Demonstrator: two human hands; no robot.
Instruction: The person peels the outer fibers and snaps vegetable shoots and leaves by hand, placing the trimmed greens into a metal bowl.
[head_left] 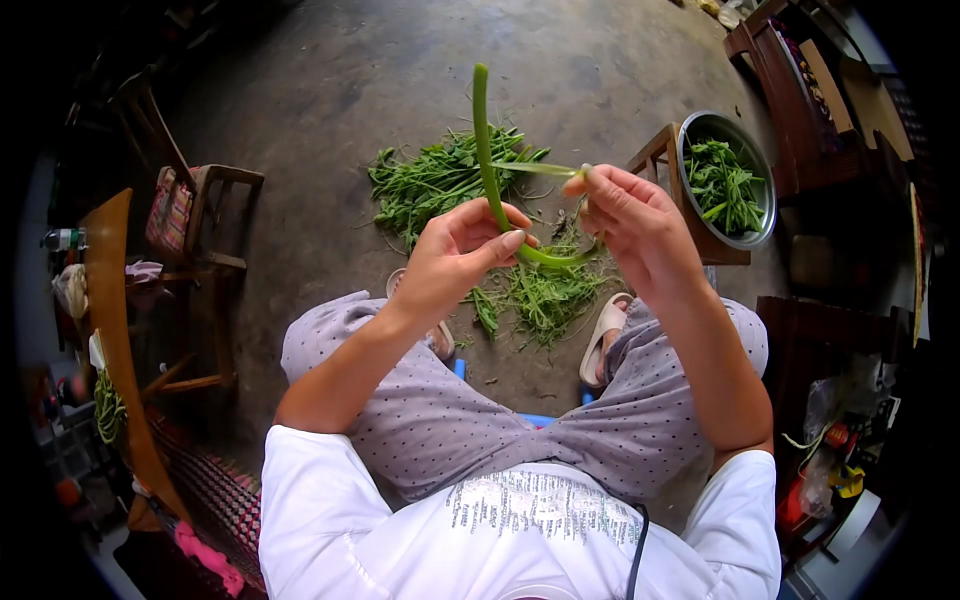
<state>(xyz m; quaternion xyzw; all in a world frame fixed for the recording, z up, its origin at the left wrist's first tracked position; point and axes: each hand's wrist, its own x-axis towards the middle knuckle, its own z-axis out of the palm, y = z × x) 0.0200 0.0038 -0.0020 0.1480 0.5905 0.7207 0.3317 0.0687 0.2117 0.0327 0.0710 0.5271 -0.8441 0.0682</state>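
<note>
My left hand (452, 252) is closed round a long green stalk (482, 125), thumb and fingers pinching it near its lower bend. The stalk's upper part stands upright above the hand, and its lower part curves right, below my right hand (637, 218). Between thumb and forefinger, my right hand pinches a thin pale-green strip of peel (540, 169), stretched sideways from the stalk. Beyond my hands, a heap of leafy green stalks (420, 185) lies on the floor. A pile of stringy green peelings (555, 300) lies nearer, between my feet.
At the right, a metal basin (757, 238) with cut greens (722, 185) rests on a wooden stool (652, 160). A wooden chair (215, 185) stands at the left, near a wooden table edge (120, 270). Concrete floor (340, 70) spreads ahead.
</note>
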